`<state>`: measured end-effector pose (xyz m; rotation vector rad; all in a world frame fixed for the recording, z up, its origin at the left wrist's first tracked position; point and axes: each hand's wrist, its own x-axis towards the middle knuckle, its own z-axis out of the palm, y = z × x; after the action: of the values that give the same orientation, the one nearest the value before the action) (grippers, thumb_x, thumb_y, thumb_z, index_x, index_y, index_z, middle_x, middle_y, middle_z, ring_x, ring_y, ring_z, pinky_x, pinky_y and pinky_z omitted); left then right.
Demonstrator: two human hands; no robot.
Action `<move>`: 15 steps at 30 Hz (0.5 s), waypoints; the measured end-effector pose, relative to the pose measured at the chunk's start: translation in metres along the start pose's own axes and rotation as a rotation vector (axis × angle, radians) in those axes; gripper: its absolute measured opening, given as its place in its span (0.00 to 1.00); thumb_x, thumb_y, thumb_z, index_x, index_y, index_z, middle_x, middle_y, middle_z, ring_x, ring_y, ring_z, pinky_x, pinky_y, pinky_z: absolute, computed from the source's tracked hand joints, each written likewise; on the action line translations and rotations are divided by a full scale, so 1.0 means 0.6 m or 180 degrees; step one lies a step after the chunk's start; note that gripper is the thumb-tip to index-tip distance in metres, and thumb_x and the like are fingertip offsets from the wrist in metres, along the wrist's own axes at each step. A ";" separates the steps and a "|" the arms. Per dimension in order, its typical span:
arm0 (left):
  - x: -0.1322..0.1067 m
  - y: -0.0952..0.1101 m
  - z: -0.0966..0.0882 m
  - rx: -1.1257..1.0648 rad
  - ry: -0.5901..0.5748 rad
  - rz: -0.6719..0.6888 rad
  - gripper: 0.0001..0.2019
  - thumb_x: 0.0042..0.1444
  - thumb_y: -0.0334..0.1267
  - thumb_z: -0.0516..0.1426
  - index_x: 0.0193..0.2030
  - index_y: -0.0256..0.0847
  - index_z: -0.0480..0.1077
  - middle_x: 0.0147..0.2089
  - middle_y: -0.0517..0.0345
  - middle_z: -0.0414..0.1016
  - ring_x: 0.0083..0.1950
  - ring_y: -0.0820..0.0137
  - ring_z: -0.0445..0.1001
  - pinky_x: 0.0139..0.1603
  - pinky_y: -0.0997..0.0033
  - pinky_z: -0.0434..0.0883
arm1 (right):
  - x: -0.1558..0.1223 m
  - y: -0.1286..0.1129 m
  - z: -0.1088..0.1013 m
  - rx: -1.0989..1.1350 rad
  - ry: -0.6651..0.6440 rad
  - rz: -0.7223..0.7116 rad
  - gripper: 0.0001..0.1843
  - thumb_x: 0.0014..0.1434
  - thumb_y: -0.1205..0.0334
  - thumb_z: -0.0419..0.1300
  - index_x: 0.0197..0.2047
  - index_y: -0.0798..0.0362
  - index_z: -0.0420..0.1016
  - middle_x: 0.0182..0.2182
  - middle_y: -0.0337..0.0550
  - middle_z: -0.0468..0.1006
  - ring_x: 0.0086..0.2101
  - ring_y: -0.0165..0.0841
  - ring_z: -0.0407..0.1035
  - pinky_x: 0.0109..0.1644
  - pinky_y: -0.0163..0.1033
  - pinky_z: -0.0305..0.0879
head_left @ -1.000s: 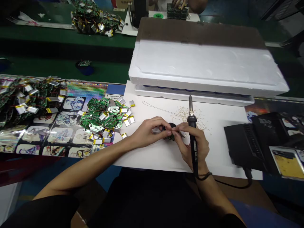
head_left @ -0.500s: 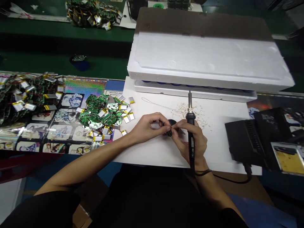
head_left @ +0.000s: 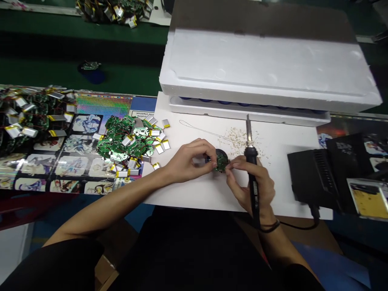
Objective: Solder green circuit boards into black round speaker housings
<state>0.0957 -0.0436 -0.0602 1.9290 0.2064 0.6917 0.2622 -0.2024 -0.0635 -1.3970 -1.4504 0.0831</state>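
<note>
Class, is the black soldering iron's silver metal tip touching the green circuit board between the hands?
Apart. The head view shows the silver tip pointing away from the green board, with white sheet visible between them.

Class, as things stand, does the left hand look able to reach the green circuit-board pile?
Probably yes: nothing visible blocks the left hand from the green circuit-board pile across the white sheet, though it is busy at the round part.

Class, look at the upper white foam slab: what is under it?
Under the slab is a white foam tray, with a row of blue things showing along the front gap. Their full shape and whatever lies farther back are covered.
</note>
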 end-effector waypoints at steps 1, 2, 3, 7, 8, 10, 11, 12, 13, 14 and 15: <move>0.000 -0.001 -0.001 0.0172 -0.0038 0.0104 0.03 0.66 0.30 0.63 0.40 0.41 0.76 0.42 0.54 0.82 0.47 0.66 0.78 0.52 0.63 0.73 | -0.001 -0.002 -0.008 0.0017 0.0096 0.0050 0.19 0.64 0.71 0.68 0.56 0.44 0.78 0.41 0.42 0.85 0.40 0.41 0.82 0.49 0.53 0.81; 0.000 -0.002 -0.001 0.0311 -0.0101 0.0195 0.03 0.66 0.30 0.62 0.40 0.41 0.75 0.42 0.54 0.82 0.47 0.66 0.78 0.53 0.62 0.73 | -0.001 -0.004 -0.016 0.0069 0.0196 0.0122 0.15 0.68 0.67 0.66 0.56 0.45 0.80 0.38 0.42 0.85 0.37 0.40 0.82 0.46 0.52 0.82; 0.000 -0.003 -0.001 0.0411 -0.0182 0.0263 0.04 0.66 0.29 0.61 0.40 0.41 0.75 0.42 0.55 0.83 0.46 0.66 0.78 0.54 0.62 0.73 | 0.000 -0.008 -0.025 0.0163 0.0296 0.0209 0.12 0.71 0.62 0.63 0.56 0.46 0.81 0.35 0.41 0.84 0.33 0.39 0.81 0.39 0.49 0.81; -0.001 -0.009 -0.001 0.0598 -0.0371 0.0312 0.05 0.65 0.28 0.59 0.41 0.41 0.73 0.43 0.56 0.83 0.46 0.66 0.78 0.53 0.62 0.72 | 0.014 -0.018 -0.061 0.0730 0.0654 0.0706 0.20 0.72 0.47 0.62 0.63 0.43 0.78 0.25 0.34 0.76 0.20 0.32 0.69 0.19 0.37 0.61; -0.002 -0.010 0.000 0.0635 -0.0363 0.0306 0.04 0.64 0.28 0.59 0.41 0.41 0.73 0.43 0.56 0.82 0.46 0.65 0.78 0.53 0.62 0.72 | 0.018 -0.019 -0.068 0.0799 0.0699 0.0834 0.21 0.69 0.47 0.66 0.63 0.42 0.77 0.26 0.34 0.76 0.20 0.32 0.69 0.18 0.36 0.60; -0.002 -0.011 0.001 0.0679 -0.0340 0.0284 0.04 0.64 0.27 0.59 0.41 0.41 0.73 0.42 0.56 0.82 0.45 0.65 0.77 0.52 0.62 0.72 | 0.020 -0.018 -0.080 0.0722 0.0735 0.1008 0.20 0.64 0.53 0.71 0.58 0.44 0.79 0.27 0.35 0.79 0.21 0.33 0.72 0.17 0.36 0.63; -0.002 -0.010 0.002 0.0689 -0.0336 0.0269 0.05 0.63 0.27 0.58 0.40 0.41 0.72 0.42 0.56 0.82 0.45 0.65 0.77 0.52 0.62 0.72 | 0.019 -0.017 -0.085 0.0608 0.0777 0.1032 0.18 0.63 0.56 0.72 0.55 0.46 0.82 0.28 0.36 0.80 0.20 0.33 0.73 0.17 0.37 0.65; -0.001 -0.010 0.003 0.0692 -0.0336 0.0252 0.05 0.63 0.27 0.58 0.40 0.41 0.72 0.41 0.56 0.82 0.45 0.66 0.77 0.52 0.62 0.72 | 0.017 -0.015 -0.088 0.0472 0.0876 0.1001 0.15 0.62 0.57 0.72 0.52 0.49 0.84 0.27 0.36 0.80 0.19 0.33 0.73 0.16 0.37 0.65; -0.001 -0.009 0.004 0.0693 -0.0342 0.0231 0.05 0.62 0.26 0.58 0.39 0.41 0.72 0.41 0.57 0.82 0.44 0.66 0.77 0.52 0.62 0.71 | 0.014 -0.014 -0.090 0.0328 0.1021 0.0938 0.11 0.62 0.58 0.72 0.48 0.50 0.86 0.26 0.36 0.80 0.18 0.33 0.73 0.14 0.37 0.64; 0.000 -0.009 0.004 0.0695 -0.0352 0.0210 0.06 0.62 0.26 0.58 0.39 0.41 0.71 0.41 0.57 0.82 0.44 0.66 0.77 0.52 0.62 0.71 | 0.011 -0.012 -0.091 0.0188 0.1178 0.0884 0.08 0.62 0.59 0.72 0.44 0.51 0.87 0.25 0.36 0.80 0.16 0.32 0.72 0.13 0.37 0.63; 0.000 -0.008 0.005 0.0701 -0.0351 0.0191 0.06 0.61 0.26 0.58 0.38 0.42 0.71 0.41 0.57 0.82 0.44 0.66 0.77 0.52 0.62 0.71 | 0.008 -0.011 -0.092 0.0074 0.1307 0.0837 0.07 0.62 0.58 0.72 0.40 0.51 0.87 0.24 0.37 0.80 0.15 0.32 0.72 0.12 0.37 0.62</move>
<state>0.0984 -0.0436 -0.0654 2.1853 0.1619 0.6205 0.2970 -0.2332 -0.0323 -1.4778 -0.9232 -0.0200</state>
